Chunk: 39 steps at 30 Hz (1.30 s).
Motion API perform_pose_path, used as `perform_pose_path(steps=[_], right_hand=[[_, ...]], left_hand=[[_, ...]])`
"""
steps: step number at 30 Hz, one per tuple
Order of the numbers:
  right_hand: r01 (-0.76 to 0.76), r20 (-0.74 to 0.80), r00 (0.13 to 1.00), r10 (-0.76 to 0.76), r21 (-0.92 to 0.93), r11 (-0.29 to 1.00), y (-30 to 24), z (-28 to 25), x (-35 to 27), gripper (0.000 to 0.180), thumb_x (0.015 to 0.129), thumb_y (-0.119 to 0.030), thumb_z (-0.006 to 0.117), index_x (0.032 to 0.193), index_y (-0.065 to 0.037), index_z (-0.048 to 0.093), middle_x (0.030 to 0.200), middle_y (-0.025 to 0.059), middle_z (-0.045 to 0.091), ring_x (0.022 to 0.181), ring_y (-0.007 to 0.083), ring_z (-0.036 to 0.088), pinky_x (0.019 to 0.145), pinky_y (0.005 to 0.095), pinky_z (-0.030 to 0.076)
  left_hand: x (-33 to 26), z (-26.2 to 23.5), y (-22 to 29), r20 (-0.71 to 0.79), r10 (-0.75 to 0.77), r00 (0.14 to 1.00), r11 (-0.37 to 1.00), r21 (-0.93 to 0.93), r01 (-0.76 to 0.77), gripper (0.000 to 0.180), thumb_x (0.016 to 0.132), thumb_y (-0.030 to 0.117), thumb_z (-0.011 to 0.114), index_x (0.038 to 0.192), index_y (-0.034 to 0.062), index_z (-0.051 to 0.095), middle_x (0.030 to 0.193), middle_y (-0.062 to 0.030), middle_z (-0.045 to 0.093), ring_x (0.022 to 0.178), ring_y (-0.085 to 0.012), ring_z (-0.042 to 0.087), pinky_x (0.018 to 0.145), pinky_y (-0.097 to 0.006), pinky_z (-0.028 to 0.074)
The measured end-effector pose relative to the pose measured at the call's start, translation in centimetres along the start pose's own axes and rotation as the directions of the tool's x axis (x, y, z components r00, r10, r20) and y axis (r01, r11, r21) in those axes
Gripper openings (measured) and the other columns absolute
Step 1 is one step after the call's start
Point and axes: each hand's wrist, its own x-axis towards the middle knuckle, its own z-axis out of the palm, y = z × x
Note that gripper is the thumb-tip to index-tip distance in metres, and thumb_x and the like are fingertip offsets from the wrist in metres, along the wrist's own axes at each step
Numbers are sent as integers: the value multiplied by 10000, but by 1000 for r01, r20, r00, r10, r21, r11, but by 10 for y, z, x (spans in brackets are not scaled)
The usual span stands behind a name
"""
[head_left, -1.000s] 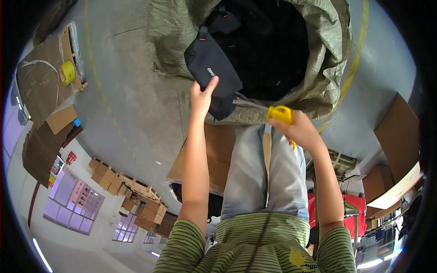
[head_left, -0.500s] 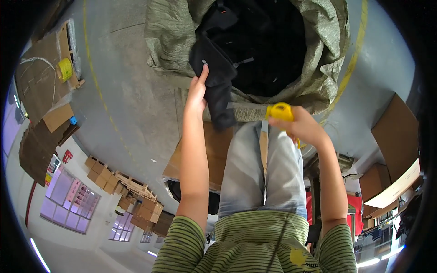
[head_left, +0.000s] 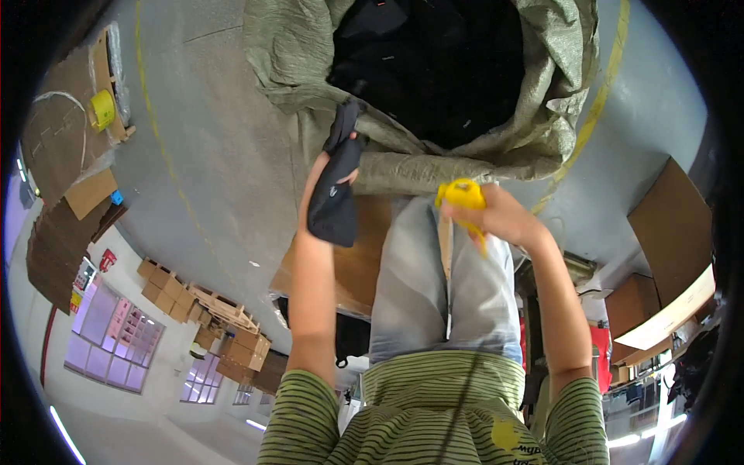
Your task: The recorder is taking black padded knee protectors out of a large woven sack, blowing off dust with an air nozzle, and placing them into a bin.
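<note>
In my left hand (head_left: 350,177) is a black cloth item (head_left: 332,205) with a small light mark, folded over the wrist and partly covering the fingers. It hangs just on the near side of a big olive-green woven sack (head_left: 426,172). The sack's mouth gapes, with black cloth pieces (head_left: 434,70) inside. To the right, above my knees, my right hand (head_left: 500,215) is closed around a yellow tool (head_left: 463,194) with a rounded loop at its end. Blur and the fingers hide the rest of the tool.
A brown cardboard box (head_left: 368,267) stands beside my left leg. On the right is an open carton (head_left: 670,225). Flattened cardboard (head_left: 58,147) with a yellow tape roll (head_left: 102,110) lies at far left. Yellow lines (head_left: 159,143) mark the floor.
My left hand has drawn the black cloth item off the sack's edge toward me and turned it over. The right hand with the yellow tool has shifted slightly left.
</note>
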Motion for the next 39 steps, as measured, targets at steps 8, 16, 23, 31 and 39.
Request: perform_pose_path(steps=[8, 16, 23, 31, 39], right_hand=[[-119, -229, 968, 101, -66, 991, 34, -24, 4, 516, 734, -572, 653, 769, -59, 622, 618, 10, 591, 483, 86, 579, 394, 209, 396], [-16, -160, 987, -3, -120, 993, 14, -3, 37, 435, 782, -469, 666, 728, -42, 599, 606, 2, 546, 525, 83, 504, 495, 227, 414], [-132, -440, 893, 95, -56, 990, 19, -15, 18, 472, 740, -478, 704, 754, -13, 623, 625, 24, 585, 519, 94, 534, 467, 238, 429], [-37, -488, 871, 53, 43, 998, 35, -25, 9, 399, 775, -395, 698, 792, 0, 644, 616, 31, 607, 480, 78, 527, 441, 221, 413], [-182, -371, 921, 120, -138, 974, 0, 15, 36, 381, 797, -416, 667, 783, -36, 642, 586, 40, 609, 399, 69, 502, 389, 193, 355]], left_hand=[[-300, -23, -84, -796, 143, 588, 988, 146, -42, 476, 912, 411, 482, 1227, 54, 497, 1208, -80, 554, 1108, -228, 530, 972, -378, 403], [-488, -33, -164, -814, 418, -403, 126, -387, 913, 978, 669, 714, 597, 1281, -23, 399, 1346, -220, 367, 1188, -345, 436, 962, -459, 359], [-169, 17, -57, -433, 850, 301, 268, 846, 462, 291, 864, 186, 604, 1090, 20, 529, 1075, -113, 566, 954, -201, 544, 859, -320, 420], [20, 98, -59, -67, 758, 649, 166, 982, -93, 146, 867, 93, 581, 997, 30, 556, 944, -52, 588, 862, -145, 555, 792, -281, 438], [-230, 23, -168, -64, 978, -198, 182, 721, 668, 292, 823, 61, 570, 1081, -11, 456, 1101, -163, 453, 1047, -304, 401, 938, -390, 298]])
